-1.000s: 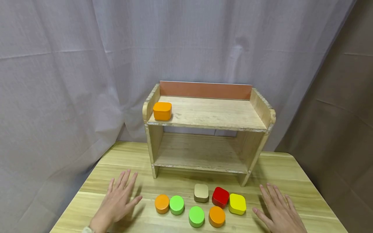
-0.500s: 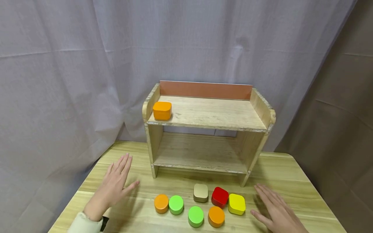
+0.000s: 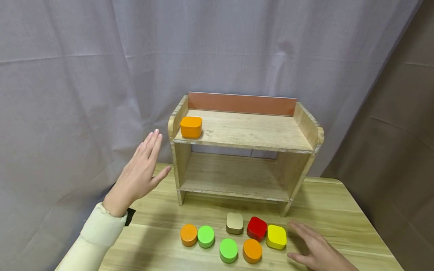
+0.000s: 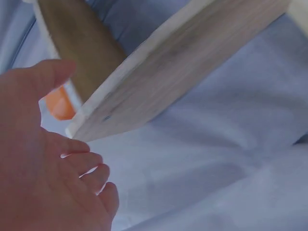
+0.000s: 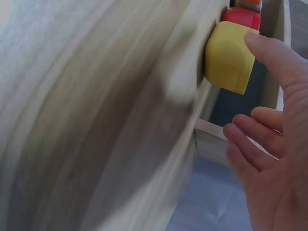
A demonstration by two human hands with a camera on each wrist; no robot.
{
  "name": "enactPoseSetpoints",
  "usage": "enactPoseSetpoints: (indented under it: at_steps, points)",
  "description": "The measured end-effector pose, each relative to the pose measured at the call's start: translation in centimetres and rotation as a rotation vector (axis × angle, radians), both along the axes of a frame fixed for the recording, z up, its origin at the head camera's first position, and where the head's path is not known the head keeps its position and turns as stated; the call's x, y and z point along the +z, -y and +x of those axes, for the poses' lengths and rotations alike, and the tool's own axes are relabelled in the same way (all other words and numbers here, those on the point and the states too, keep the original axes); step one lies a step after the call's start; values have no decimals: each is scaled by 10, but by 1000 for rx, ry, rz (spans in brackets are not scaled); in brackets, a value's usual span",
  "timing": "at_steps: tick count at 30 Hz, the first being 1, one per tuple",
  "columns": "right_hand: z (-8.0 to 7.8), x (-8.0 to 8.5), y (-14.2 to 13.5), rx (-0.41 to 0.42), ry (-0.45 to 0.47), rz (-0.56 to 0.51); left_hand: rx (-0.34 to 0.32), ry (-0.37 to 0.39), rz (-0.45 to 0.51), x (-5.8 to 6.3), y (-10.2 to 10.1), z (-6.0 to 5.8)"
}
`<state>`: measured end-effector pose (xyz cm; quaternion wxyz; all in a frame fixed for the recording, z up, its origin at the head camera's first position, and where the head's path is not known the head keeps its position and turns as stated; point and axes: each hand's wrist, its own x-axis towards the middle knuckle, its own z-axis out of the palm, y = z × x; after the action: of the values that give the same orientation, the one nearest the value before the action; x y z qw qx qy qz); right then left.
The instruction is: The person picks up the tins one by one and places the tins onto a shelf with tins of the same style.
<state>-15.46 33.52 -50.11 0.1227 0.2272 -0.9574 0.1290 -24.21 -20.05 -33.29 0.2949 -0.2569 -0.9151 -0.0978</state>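
Observation:
My left hand is raised off the table beside the left side of the small wooden shelf unit, fingers straight, thumb apart, holding nothing. An orange rounded-square block sits at the left end of the top shelf, just beyond those fingertips; in the left wrist view part of this orange block shows behind the thumb. My right hand is low at the right, just right of the yellow rounded-square block. Its fingers are loosely bent; the right wrist view shows a gap between fingers and thumb, with the thumb tip overlapping the yellow block.
Left of the yellow block are a red block and a beige block. Round blocks lie nearer: orange, green, another green and another orange. A grey curtain hangs behind the table.
My left hand has risen and moved forward from the table toward the top shelf's left end. The right hand has shifted slightly left toward the yellow block. The blocks stay in place.

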Motion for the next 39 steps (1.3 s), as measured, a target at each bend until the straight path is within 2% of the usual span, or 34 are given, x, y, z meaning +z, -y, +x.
enactPoseSetpoints:
  at_steps: [5, 10, 16, 26, 32, 39]
  points:
    - [-5, 0, 3, -9, 115, -4, -21, -96, 17, 27, -11, -15]
    - [-9, -5, 8, -39, 179, -44, -23, -137, 36, 39, -21, -30]
    - [-13, -13, 14, -37, 195, -86, -7, -110, 34, 38, -27, -42]
    - [-14, -21, 11, -64, 194, -170, 36, -97, 9, 35, -31, -45]
    - [-17, -23, 7, 1, 195, -268, 46, -115, -36, 37, -34, -45]
    - [-21, -24, 6, 72, 218, -326, 50, -125, -51, 38, -33, -44]
